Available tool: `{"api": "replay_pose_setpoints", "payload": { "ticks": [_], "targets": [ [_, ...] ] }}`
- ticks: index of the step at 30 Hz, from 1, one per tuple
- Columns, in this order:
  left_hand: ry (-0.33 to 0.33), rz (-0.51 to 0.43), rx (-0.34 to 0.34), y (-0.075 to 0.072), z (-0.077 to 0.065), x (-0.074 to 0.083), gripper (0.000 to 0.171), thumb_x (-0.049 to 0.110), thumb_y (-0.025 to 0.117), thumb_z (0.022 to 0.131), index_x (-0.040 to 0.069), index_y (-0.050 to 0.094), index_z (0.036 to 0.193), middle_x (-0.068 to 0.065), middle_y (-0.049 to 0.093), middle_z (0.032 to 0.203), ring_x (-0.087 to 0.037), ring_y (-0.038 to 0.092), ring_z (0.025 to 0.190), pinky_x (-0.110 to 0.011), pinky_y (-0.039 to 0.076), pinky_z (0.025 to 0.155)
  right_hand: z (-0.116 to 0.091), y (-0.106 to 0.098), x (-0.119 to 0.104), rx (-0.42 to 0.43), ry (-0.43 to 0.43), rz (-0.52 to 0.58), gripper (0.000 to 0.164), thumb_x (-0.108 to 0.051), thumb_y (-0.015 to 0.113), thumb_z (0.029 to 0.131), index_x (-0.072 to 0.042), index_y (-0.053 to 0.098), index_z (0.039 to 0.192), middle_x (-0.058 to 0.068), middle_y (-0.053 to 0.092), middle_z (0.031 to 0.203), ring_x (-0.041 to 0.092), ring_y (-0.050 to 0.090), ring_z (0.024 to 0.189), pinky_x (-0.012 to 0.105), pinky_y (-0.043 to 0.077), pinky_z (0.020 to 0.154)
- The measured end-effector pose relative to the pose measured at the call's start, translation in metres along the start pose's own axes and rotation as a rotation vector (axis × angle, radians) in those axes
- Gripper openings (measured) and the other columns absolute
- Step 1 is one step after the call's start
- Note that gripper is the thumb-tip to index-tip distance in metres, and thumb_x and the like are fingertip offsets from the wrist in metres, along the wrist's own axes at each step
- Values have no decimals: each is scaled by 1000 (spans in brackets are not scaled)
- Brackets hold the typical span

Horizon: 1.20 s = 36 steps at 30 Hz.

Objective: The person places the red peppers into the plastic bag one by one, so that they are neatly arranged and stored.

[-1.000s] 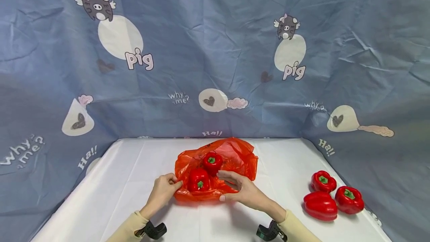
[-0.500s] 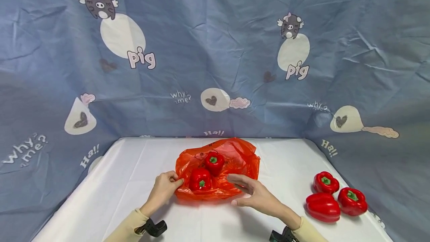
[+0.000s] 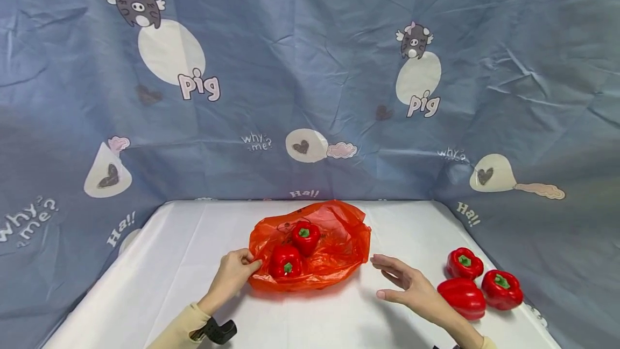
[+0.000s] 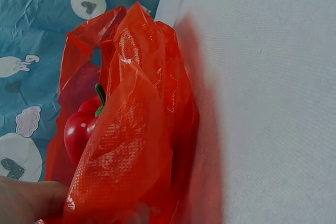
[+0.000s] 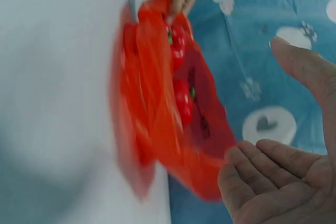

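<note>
A red plastic bag (image 3: 339, 236) lies spread on the white table, its mouth facing up. Inside it sit two red bell peppers, the front pepper (image 3: 286, 262) and the back pepper (image 3: 305, 237), both with green stems showing. My left hand (image 3: 234, 273) pinches the bag's left edge between thumb and fingers. Off the bag's right side, my right hand (image 3: 411, 287) hovers over the table with thumb and fingers spread, holding nothing. In the left wrist view the bag's side wall (image 4: 131, 129) hides most of what is inside.
Three more red bell peppers stand grouped at the table's right edge: a back one (image 3: 465, 264), a right one (image 3: 502, 289) and one on its side (image 3: 462, 298). A blue printed cloth (image 3: 310, 69) hangs behind and at both sides of the white table (image 3: 194, 241).
My right hand has moved right, away from over the bag towards the three loose peppers, its fingers staying apart. The left hand keeps its grip on the bag's edge.
</note>
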<state>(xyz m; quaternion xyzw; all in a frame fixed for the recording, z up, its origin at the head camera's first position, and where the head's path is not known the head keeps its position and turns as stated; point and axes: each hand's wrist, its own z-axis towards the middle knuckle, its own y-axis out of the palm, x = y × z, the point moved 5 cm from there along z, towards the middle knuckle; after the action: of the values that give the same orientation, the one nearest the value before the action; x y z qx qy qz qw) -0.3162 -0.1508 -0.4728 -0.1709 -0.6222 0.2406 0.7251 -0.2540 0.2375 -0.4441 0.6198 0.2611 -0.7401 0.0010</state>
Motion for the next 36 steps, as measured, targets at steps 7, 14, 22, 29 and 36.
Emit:
{"api": "replay_pose_setpoints", "payload": {
  "ticks": [7, 14, 22, 29, 36],
  "targets": [
    [-5, 3, -3, -1, 1, -3, 15, 10, 72, 79, 8, 60, 70, 4, 53, 56, -8, 45, 51, -21, 34, 48, -24, -42, 11, 155, 51, -29, 69, -16, 75, 82, -7, 42, 142, 11, 50, 141, -5, 52, 121, 10, 41, 95],
    [-5, 6, -8, 1, 1, -3, 16, 11, 72, 79, 8, 60, 69, 4, 55, 56, -8, 45, 51, -21, 34, 47, -56, -81, 16, 267, 69, -86, 66, -14, 69, 87, -3, 37, 144, -16, 53, 132, -12, 50, 118, 9, 42, 91],
    [2, 12, -6, 1, 0, -3, 16, 11, 72, 79, 8, 60, 69, 4, 53, 56, -8, 45, 51, -21, 34, 47, -95, -122, 33, 393, 430, -194, 77, -41, 65, 90, -11, 28, 150, 17, 39, 150, -17, 50, 107, 25, 53, 87],
    [-4, 13, -9, 2, 0, -3, 14, 10, 71, 80, 8, 61, 70, 4, 51, 56, -9, 44, 51, -22, 33, 46, -116, -137, 50, 388, 610, -177, 87, -48, 63, 89, -3, 22, 151, 24, 33, 152, 5, 62, 109, 38, 53, 89],
    [-3, 10, -13, 3, -1, -3, 14, 9, 71, 79, 7, 61, 70, 3, 51, 56, -9, 44, 51, -21, 33, 46, -122, -139, 70, 373, 631, -136, 91, -49, 62, 89, 0, 17, 151, 25, 26, 154, 18, 58, 121, 37, 53, 90]
  ]
}}
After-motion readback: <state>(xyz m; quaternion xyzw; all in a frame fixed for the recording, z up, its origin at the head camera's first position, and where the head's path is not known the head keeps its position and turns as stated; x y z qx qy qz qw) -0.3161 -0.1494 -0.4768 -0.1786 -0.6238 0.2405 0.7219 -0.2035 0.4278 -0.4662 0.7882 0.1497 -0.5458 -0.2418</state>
